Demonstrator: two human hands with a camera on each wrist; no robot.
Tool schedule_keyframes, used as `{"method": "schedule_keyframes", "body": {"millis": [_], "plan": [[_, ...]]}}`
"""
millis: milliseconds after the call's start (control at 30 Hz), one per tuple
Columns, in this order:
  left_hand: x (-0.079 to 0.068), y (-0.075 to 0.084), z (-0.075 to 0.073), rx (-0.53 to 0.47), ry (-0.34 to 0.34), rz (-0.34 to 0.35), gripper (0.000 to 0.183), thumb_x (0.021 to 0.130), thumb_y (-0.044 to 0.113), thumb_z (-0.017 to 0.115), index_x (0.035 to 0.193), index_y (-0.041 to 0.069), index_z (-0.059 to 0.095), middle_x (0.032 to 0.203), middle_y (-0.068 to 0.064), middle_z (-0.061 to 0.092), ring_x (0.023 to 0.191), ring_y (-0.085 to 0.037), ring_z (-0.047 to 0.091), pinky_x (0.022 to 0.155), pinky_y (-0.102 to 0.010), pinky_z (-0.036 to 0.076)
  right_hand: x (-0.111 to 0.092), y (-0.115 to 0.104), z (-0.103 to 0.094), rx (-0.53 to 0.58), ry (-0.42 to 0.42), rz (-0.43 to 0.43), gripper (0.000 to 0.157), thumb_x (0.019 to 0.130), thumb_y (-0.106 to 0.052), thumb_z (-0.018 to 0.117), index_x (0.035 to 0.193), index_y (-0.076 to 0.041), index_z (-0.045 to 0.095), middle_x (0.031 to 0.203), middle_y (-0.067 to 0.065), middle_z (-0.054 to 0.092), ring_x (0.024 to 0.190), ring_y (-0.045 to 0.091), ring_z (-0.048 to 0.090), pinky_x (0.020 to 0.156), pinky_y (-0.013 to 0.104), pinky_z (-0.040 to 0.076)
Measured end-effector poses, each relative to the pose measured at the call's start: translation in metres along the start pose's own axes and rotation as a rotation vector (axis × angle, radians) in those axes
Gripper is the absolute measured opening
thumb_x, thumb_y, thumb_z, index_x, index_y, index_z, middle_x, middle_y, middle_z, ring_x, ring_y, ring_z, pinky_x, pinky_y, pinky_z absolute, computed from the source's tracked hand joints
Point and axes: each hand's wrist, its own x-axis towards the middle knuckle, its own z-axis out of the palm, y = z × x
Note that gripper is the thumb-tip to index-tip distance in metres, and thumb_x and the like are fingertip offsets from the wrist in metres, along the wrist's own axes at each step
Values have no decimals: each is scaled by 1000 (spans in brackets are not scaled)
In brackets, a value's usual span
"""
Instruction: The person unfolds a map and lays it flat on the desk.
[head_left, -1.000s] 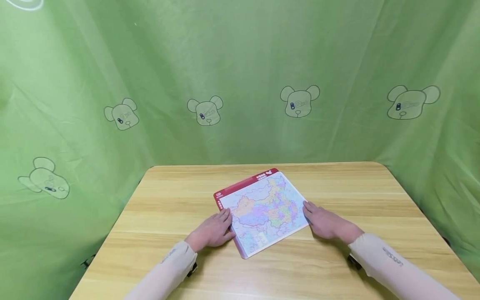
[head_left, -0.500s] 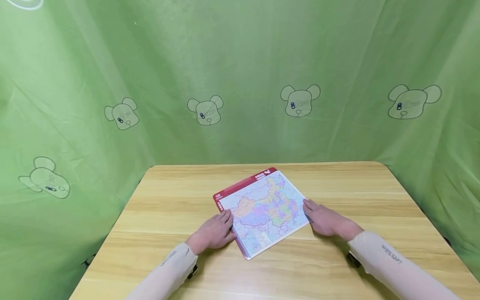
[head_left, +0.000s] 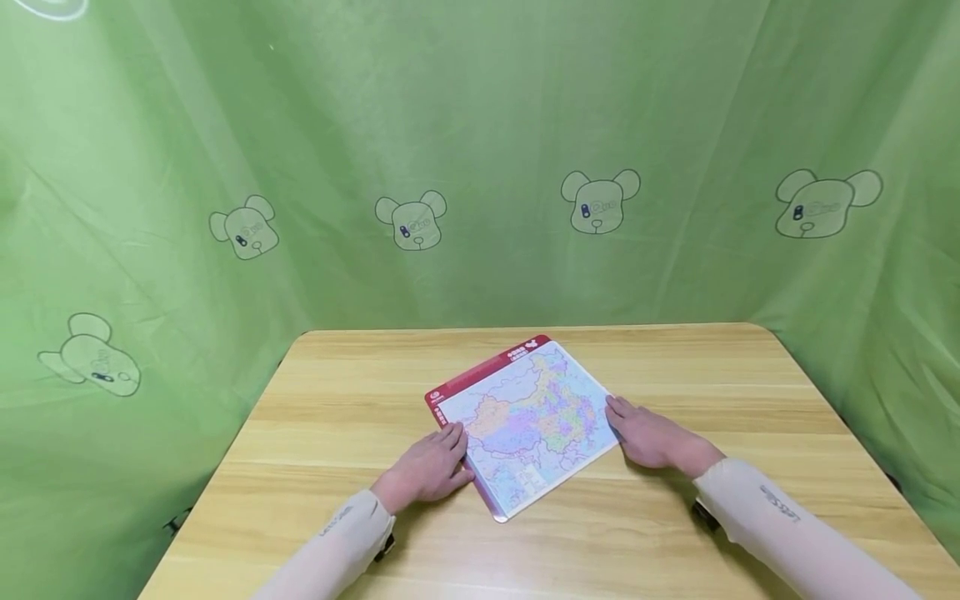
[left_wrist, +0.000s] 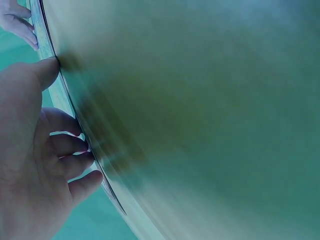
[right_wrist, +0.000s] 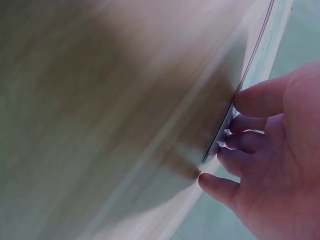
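Note:
In the head view, a thin rectangular map board [head_left: 525, 417] with a red border along its top and left lies at a slant on the wooden table [head_left: 330, 392]. A coloured map of provinces fills its face. My left hand [head_left: 427, 467] touches the board's left edge, fingertips over the red side border. At the opposite edge, near the lower right corner, is my right hand [head_left: 648, 437]. The left wrist view has the left thumb and fingers [left_wrist: 67, 145] spread along the thin board edge. Similarly, the right wrist view gives the right thumb and fingers [right_wrist: 245, 142] against the edge.
Green curtains [head_left: 495, 108] printed with bear heads enclose the table at the back and both sides. Light sleeves [head_left: 780, 525] cover both forearms, with a dark strap device [head_left: 385, 546] under the left wrist.
The map board has turned slightly counterclockwise: its top right corner has shifted left and its bottom corner right. The right hand has edged away from the person, the left slightly nearer.

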Motion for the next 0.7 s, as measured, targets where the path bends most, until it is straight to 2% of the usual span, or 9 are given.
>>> {"method": "schedule_keyframes", "body": {"millis": [700], "plan": [[-7,8,-1,72,69,58,65,98,48,40,143,0,39,148,-17,35,136,-28,32,110,-37,30,7,7,-1,-5,-7,8,51,87,1,42,136,15,37,145,33,26,133,48,26,105,60,28]]}}
